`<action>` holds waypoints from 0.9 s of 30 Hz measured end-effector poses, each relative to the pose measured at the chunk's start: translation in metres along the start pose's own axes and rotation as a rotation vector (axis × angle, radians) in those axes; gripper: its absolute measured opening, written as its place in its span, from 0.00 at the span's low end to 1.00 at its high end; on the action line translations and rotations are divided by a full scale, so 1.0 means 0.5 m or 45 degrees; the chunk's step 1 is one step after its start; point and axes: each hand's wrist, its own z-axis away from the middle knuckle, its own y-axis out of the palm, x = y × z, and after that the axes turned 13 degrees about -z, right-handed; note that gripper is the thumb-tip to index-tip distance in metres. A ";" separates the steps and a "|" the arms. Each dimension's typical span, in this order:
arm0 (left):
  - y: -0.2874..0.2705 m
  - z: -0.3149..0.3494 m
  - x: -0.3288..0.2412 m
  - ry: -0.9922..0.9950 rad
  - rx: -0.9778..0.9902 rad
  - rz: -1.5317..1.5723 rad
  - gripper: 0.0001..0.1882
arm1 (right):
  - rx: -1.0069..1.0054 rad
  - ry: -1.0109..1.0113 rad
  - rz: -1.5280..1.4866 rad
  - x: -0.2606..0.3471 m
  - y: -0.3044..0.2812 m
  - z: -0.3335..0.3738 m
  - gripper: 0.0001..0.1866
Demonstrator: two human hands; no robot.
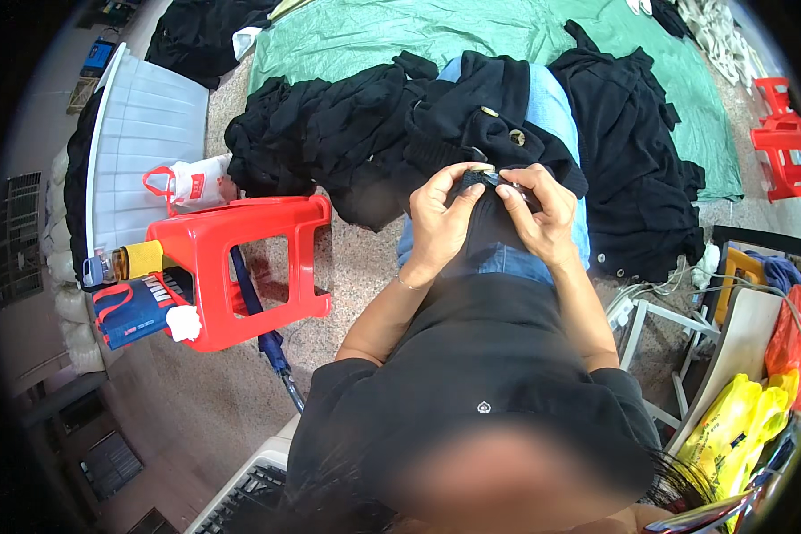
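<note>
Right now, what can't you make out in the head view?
Small item in the right hand: kind unclear; too small in the head view, partly covered by that hand.
Dark blue umbrella: partly hidden behind the red stool, head view.
White bag: contents hidden by its own sides, head view.
Black cloth at upper left: cut off by the head view's top edge.

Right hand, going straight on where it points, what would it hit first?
Probably the round button on the black garment pinched by the left hand, just ahead of the small tool in the right hand; depth there is hard to judge.
</note>
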 end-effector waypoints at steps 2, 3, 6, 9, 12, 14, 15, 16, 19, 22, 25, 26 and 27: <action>0.000 0.000 -0.001 -0.001 0.003 -0.012 0.10 | -0.003 -0.011 0.004 0.001 0.001 -0.001 0.09; 0.000 0.001 -0.001 -0.001 0.006 -0.025 0.10 | -0.006 -0.023 0.009 0.002 0.002 -0.001 0.09; 0.000 0.001 0.000 -0.013 0.006 0.012 0.10 | -0.017 -0.090 0.060 -0.001 0.005 -0.001 0.09; -0.001 0.004 0.001 -0.009 0.014 -0.035 0.09 | -0.009 -0.109 0.123 -0.001 0.003 -0.002 0.07; 0.002 0.002 0.001 -0.028 0.006 0.005 0.09 | -0.141 0.273 -0.272 -0.009 0.020 0.022 0.06; 0.000 0.000 0.003 -0.037 0.019 0.020 0.09 | -0.373 0.636 -0.983 -0.011 0.023 0.020 0.07; 0.000 -0.001 0.004 -0.048 0.030 0.034 0.09 | -0.476 0.602 -1.036 -0.009 0.025 0.011 0.08; -0.001 -0.002 0.002 -0.048 0.028 0.034 0.09 | -0.371 0.573 -0.996 -0.004 0.020 0.002 0.09; -0.001 -0.002 -0.015 -0.008 0.110 -0.004 0.10 | -0.050 0.676 -0.658 0.002 0.010 -0.008 0.08; -0.007 0.003 -0.031 -0.224 0.188 0.370 0.14 | -0.366 0.536 -0.764 -0.018 -0.003 -0.037 0.04; -0.029 -0.003 -0.014 -0.235 0.347 0.115 0.15 | -0.443 0.490 -0.628 -0.044 -0.029 -0.063 0.03; -0.029 -0.003 -0.010 -0.234 0.348 0.117 0.15 | -0.419 0.484 -0.537 -0.053 -0.031 -0.066 0.04; -0.028 -0.005 -0.005 -0.279 0.357 0.180 0.14 | -0.395 0.477 -0.445 -0.063 -0.033 -0.070 0.05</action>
